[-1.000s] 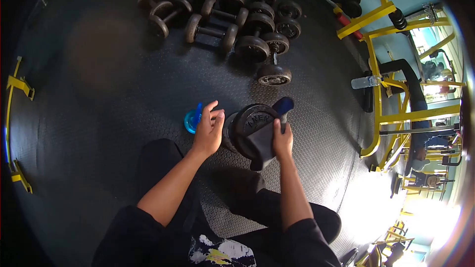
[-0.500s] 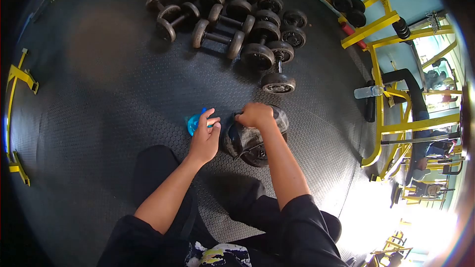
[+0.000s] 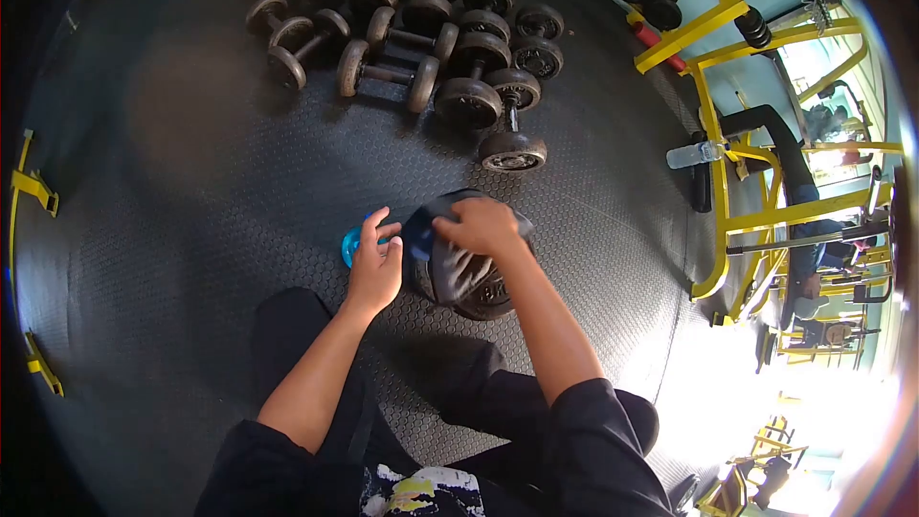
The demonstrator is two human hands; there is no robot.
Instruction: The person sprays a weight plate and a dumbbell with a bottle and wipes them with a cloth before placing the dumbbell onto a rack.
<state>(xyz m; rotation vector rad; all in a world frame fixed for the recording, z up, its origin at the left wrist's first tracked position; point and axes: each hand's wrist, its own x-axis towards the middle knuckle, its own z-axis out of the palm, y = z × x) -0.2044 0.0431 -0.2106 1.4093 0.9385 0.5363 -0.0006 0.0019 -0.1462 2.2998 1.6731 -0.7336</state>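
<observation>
Evidently, the right hand (image 3: 483, 228) grasps a crumpled dark cloth (image 3: 456, 273) over round black weight plates (image 3: 490, 295), well in from the edges of the textured black rubber floor (image 3: 239, 230). Beside them, the left hand (image 3: 375, 273) is half open, near a bright blue plastic object (image 3: 350, 249); contact is unclear. Beyond lie worn dark dumbbells (image 3: 468, 101), towards the floor's far edge.

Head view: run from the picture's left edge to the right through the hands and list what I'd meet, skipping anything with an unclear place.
Yellow metal brackets → left hand → right hand on a dark cloth → clear plastic bottle.
</observation>
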